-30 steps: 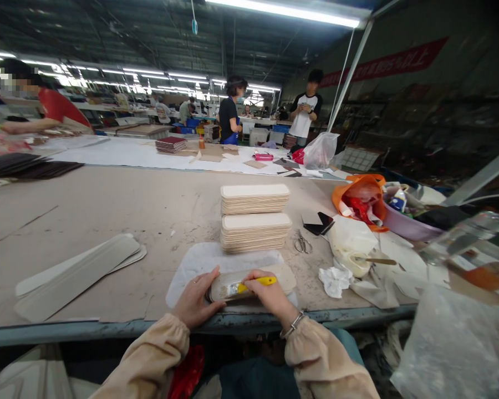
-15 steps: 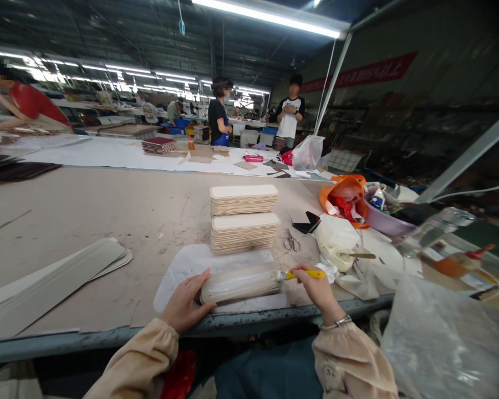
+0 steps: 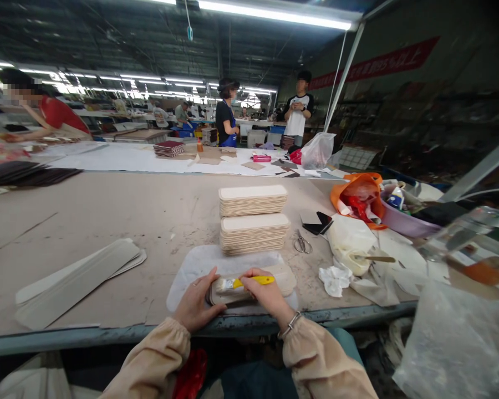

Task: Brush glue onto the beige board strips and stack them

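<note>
A stack of rounded pale pieces lies on a white sheet at the table's front edge. My left hand grips the stack's left end, thumb at the front and fingers behind. In my right hand is a brush with a yellow handle, its bristles on the top piece near my left hand. Right behind stand two neat stacks of similar pieces, the nearer stack and the farther stack.
Long grey strips lie at the left. To the right are scissors, crumpled paper, a white container with a stick, an orange bag and a purple basin. People stand beyond the table.
My right hand has moved the brush left along the top piece, from its right end to near my left hand. The whole view has shifted slightly.
</note>
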The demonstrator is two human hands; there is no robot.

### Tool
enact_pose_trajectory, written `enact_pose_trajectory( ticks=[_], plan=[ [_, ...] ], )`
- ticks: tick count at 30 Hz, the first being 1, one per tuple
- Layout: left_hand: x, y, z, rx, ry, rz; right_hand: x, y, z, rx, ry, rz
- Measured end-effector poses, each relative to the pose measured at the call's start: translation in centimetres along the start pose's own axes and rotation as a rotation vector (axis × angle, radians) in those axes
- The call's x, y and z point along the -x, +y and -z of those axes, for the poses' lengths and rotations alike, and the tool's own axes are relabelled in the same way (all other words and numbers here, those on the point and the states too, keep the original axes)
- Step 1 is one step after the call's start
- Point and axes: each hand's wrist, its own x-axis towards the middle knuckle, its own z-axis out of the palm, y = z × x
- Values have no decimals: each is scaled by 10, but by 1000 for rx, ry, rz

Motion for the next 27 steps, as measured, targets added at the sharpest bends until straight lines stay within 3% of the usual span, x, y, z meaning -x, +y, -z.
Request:
enact_pose_trajectory(
  ticks=[3, 10, 14, 17, 19, 22, 27],
  plan=[
    [-1, 0, 1, 11, 2, -2, -5, 4, -3, 34, -4, -2],
    [-1, 1, 1, -2, 10, -9, -6, -3, 34, 161, 147, -14],
    [-1, 1, 1, -9, 7, -7, 0, -2, 17, -1, 56, -44],
    [0, -1, 0, -28, 2, -3, 2, 1, 1, 20, -9, -12],
    [0, -2, 0, -50, -3, -8, 2, 2, 3, 53, 4, -23],
    [0, -2, 1, -81, -4, -16, 1, 3, 29, 123, 75, -41],
    [-1, -4, 0, -115, 29, -36, 8, -2, 93, 281, 244, -12]
  ],
)
